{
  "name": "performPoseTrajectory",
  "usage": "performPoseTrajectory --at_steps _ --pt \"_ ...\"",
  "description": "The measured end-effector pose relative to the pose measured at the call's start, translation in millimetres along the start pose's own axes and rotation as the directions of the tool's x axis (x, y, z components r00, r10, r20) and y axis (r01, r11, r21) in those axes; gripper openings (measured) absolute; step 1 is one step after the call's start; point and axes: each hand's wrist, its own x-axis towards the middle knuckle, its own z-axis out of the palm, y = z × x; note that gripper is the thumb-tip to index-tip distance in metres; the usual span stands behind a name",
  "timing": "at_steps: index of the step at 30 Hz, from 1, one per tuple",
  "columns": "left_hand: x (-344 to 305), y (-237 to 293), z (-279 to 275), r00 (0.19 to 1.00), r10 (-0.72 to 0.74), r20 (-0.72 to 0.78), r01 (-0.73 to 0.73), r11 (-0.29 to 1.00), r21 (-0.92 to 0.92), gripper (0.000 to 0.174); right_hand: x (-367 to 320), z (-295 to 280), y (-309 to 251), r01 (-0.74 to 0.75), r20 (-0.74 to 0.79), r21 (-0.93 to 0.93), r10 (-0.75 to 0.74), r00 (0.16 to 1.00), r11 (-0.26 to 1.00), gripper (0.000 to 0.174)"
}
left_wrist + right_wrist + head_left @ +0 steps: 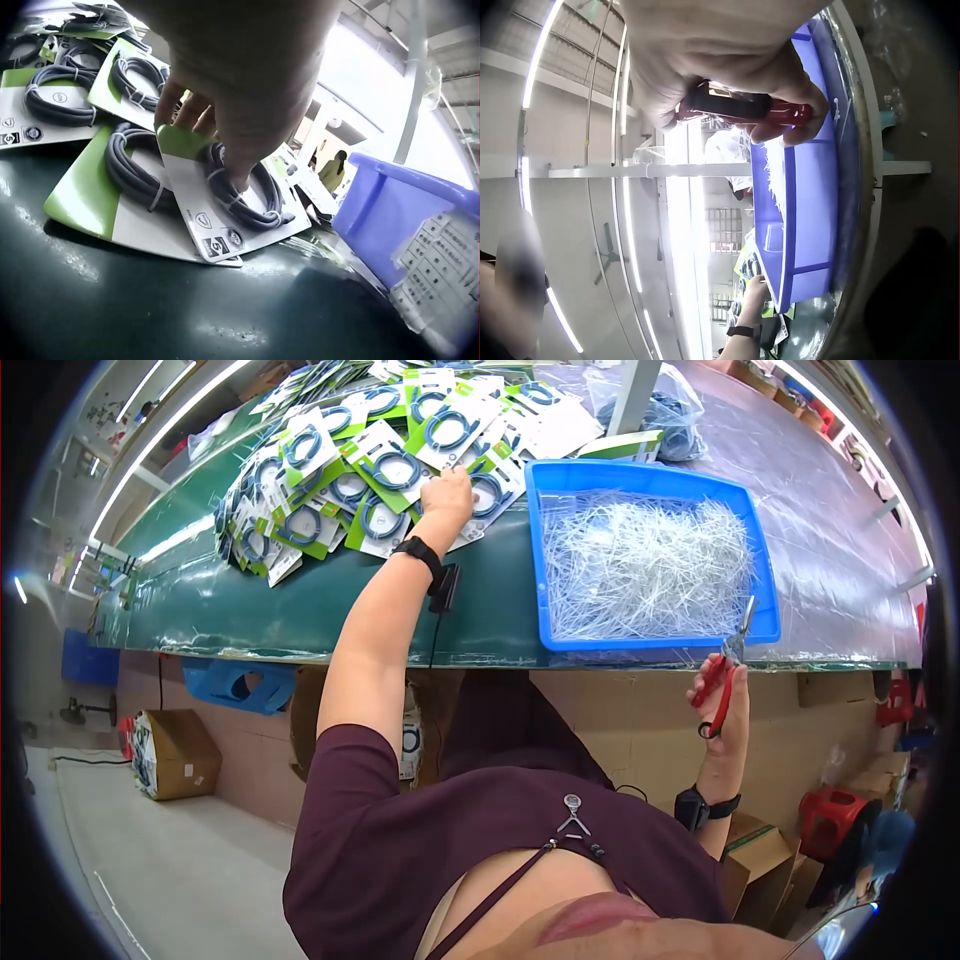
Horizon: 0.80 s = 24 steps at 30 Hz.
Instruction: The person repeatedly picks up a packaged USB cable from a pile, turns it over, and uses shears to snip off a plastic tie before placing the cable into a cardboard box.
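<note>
My left hand (447, 498) reaches into a pile of green-and-white cards (383, 468) with coiled grey-blue cables. In the left wrist view, that hand (244, 97) pinches one carded cable (229, 225), thumb over the coil and fingers behind the card's upper edge; another carded cable (82, 202) lies partly under it. Red-handled cutters (722, 705) are held in my right hand (737, 710), blades upward by the blue tray's front edge. The right wrist view shows the right hand (727, 52) curled round the red handle (789, 113).
A blue tray (548, 600) of thin clear strips stands right of the pile on the green table (330, 622). Behind it are a white post (634, 398) and a clear bag (680, 428) of cables. Below the table are a blue stool (240, 685) and a cardboard box (180, 752).
</note>
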Motion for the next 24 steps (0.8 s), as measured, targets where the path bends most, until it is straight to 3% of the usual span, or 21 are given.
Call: performPoseTrajectory --at_steps 2,5,6,7,8,9,10,11,12,13,15,16,18,20,22,24 --pt "3 -5 1 0.996 -0.051 0.075 0.051 0.999 0.01 0.026 -6 8 -8 0.019 -0.012 0.043 -0.018 1.0 0.999 0.056" --pt "-9 -20 -19 1.0 -0.002 -0.014 0.003 0.996 0.084 0.039 -19 29 -21 0.027 -0.022 0.13 -0.024 0.999 0.991 0.052" --pt "-16 -28 -26 1.0 -0.007 -0.009 0.008 0.995 0.095 0.039 -21 37 -25 0.065 0.053 0.123 -0.072 0.996 0.99 0.053" --pt "-24 -36 -35 0.998 -0.059 0.001 0.058 0.977 -0.204 0.04 -20 44 -28 0.107 0.129 0.122 -0.122 0.984 0.987 0.054" --pt "-33 -42 -47 0.994 -0.104 0.023 0.102 0.869 -0.483 0.042 -16 48 -28 0.151 0.204 0.127 -0.174 0.963 0.98 0.056" --pt "-42 -44 -59 0.989 -0.139 0.055 0.136 0.682 -0.718 0.044 -11 50 -27 0.146 0.208 0.14 -0.173 0.963 0.979 0.056" --pt "-54 -40 -66 0.989 -0.139 0.055 0.137 0.692 -0.709 0.044 -7 51 -25 0.185 0.273 -0.021 -0.172 0.946 0.983 0.057" --pt "-70 -24 -75 0.981 -0.013 0.193 0.193 0.092 -0.977 0.042 -3 52 -24 0.228 0.333 -0.182 -0.158 0.93 0.957 0.059" --pt "-85 -9 -77 0.96 0.169 0.224 0.28 -0.543 -0.792 0.04 -1 52 -23 0.272 0.385 -0.34 -0.131 0.914 0.9 0.061" --pt "-95 6 -72 0.956 0.176 0.235 0.293 -0.542 -0.787 0.04 3 56 -16 0.262 0.374 -0.342 -0.125 0.919 0.903 0.061" --pt "-111 36 -59 0.933 0.357 0.046 0.324 -0.779 -0.536 0.041 12 72 6 0.401 0.366 -0.624 -0.203 0.908 0.671 0.064" --pt "-119 52 -67 0.927 0.372 0.052 0.341 -0.779 -0.526 0.041 13 82 9 0.389 0.347 -0.632 -0.203 0.915 0.67 0.064" --pt "-132 84 -93 0.89 0.455 0.041 0.436 -0.82 -0.37 0.041 13 98 13 0.639 0.494 -0.72 -0.447 0.746 0.271 0.063" --pt "-137 106 -94 0.862 0.506 0.029 0.494 -0.826 -0.273 0.041 10 101 14 0.624 0.494 -0.755 -0.45 0.744 0.202 0.062" --pt "-137 118 -88 0.885 0.464 0.013 0.449 -0.848 -0.28 0.042 6 104 16 0.629 0.536 -0.774 -0.447 0.716 0.079 0.061" --pt "-136 123 -84 0.894 0.448 0.008 0.432 -0.858 -0.279 0.042 1 103 18 0.597 0.511 -0.8 -0.442 0.737 0.07 0.06"
